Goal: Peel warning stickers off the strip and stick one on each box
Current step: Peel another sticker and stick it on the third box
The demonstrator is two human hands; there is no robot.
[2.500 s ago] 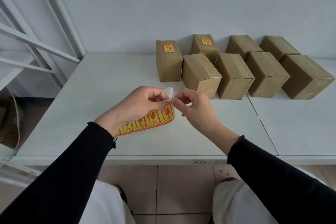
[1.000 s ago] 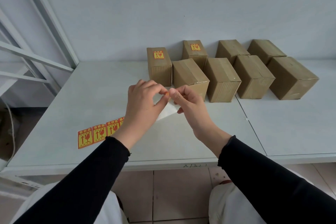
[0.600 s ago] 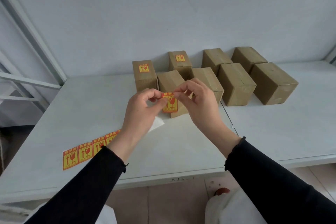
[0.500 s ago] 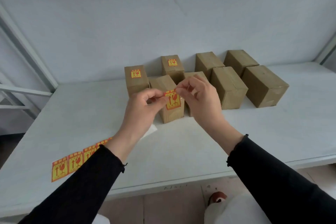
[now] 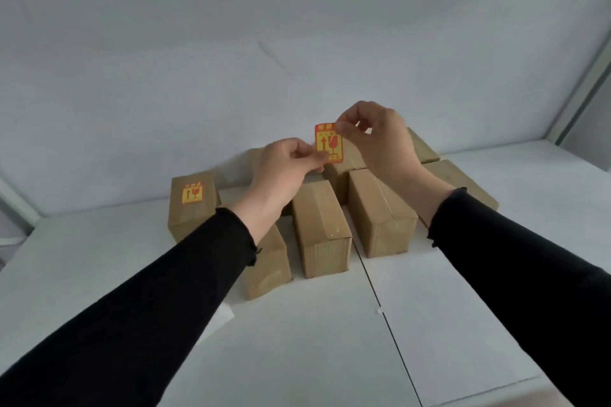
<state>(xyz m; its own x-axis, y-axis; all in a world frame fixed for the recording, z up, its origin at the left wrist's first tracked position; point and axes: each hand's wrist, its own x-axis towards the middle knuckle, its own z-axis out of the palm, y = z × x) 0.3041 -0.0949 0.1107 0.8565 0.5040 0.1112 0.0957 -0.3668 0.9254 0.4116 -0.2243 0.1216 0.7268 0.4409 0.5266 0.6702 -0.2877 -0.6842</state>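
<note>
Both hands hold one warning sticker (image 5: 328, 143) up in the air above the back row of boxes. It is yellow and red, with an upward arrow and a wine-glass mark; the small writing at its top and bottom is too blurred to read. The sticker stands upright, long axis vertical, printed face toward the person. The left hand (image 5: 287, 164) pinches its lower left edge between thumb and fingertips; the right hand (image 5: 373, 135) pinches its upper right corner the same way.

The far-left box (image 5: 191, 205) already carries a matching sticker (image 5: 192, 192) on top. A plain box (image 5: 320, 225) lies lengthwise just below the hands, beside another box (image 5: 380, 215). The left forearm hides part of a nearer box (image 5: 269, 261), and the right hand covers most of the back-row boxes. All stand on the white table (image 5: 297, 340).
</note>
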